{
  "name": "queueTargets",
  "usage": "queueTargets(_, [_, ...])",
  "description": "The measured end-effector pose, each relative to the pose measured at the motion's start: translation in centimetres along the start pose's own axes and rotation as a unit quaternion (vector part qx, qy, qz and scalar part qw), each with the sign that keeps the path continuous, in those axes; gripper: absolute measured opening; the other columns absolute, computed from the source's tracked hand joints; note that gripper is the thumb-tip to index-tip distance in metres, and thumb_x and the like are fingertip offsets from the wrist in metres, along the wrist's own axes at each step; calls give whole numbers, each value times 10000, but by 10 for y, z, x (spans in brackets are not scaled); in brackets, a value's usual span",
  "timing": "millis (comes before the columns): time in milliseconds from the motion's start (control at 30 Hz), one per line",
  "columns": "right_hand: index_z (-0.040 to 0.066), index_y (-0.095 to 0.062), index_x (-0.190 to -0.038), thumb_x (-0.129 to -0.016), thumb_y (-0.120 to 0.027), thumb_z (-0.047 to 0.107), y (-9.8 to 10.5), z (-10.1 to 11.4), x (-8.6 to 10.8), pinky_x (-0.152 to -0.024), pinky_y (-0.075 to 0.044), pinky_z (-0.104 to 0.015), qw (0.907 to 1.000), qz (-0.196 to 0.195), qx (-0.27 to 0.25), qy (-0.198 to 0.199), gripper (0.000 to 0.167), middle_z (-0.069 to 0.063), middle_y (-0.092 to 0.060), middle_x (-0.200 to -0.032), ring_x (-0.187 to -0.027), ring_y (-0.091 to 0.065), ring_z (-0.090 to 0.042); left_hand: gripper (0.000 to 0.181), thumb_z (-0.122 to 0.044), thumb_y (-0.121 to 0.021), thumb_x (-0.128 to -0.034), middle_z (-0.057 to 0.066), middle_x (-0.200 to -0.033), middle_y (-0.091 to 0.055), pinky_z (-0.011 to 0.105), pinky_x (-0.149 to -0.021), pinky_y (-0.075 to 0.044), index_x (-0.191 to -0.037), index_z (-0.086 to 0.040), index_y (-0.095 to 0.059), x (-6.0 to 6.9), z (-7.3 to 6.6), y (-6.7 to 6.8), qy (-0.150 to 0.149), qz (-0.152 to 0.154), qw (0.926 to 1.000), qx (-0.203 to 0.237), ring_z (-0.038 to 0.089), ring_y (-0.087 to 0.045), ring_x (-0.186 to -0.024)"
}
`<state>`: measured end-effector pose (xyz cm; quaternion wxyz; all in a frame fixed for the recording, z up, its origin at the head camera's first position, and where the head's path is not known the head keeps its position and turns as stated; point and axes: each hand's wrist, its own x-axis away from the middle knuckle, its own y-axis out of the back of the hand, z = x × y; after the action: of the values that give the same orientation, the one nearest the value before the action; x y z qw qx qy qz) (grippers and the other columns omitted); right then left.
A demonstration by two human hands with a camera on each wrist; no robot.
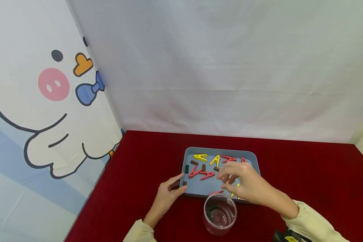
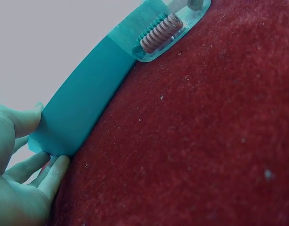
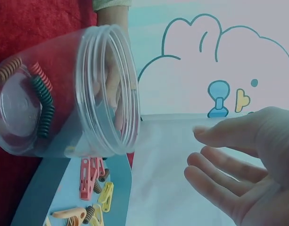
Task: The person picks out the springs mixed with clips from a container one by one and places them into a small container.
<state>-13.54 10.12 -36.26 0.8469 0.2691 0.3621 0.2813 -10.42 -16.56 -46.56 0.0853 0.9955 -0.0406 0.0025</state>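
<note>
Red cloth (image 1: 154, 151) below; left hand (image 1: 165, 199), fingers spread, touches the tray (image 1: 196, 184), worth holding steady; brown springs (image 1: 194, 162) among clips (image 1: 207, 175), others inside the clear jar (image 1: 212, 229); right hand (image 1: 243, 179) hovers, fingers parted, empty: best pinch one spring mid-coil

A small gap runs over the red cloth (image 1: 314, 174) between the left hand (image 1: 166, 196) and the jar (image 1: 219, 231). The jar blocks the middle of the tray's (image 1: 196, 185) near side. The right hand (image 1: 243, 181) covers its right part. Right of the tray is wide room.
</note>
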Motion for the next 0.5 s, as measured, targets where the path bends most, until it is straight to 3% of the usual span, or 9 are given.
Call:
queueTargets(333, [160,-689,-909,-703,-815,14,7,-10,-4,-591,-526,-260,9973,-126,497,-519,282,80,-633,-906,-735,-584,-42,481,-102,-673,-884,193,-1359,-486,357,-876,-482,-1334,-5,-530,0,-2,-2,-11,-16,10000,26,382,-492,-1188])
queueTargets(500, [157,-697,-919,-707,-810,4,7,-15,-7,-600,-525,-261,9948,-169,702,-715,285,69,-636,-918,-755,-584,-58,489,-102,-681,-879,182,-1365,-483,361,-869,-485,-1339,-26,-533,-6,12,-1,27,-57,9999,135,370,-495,-1188])
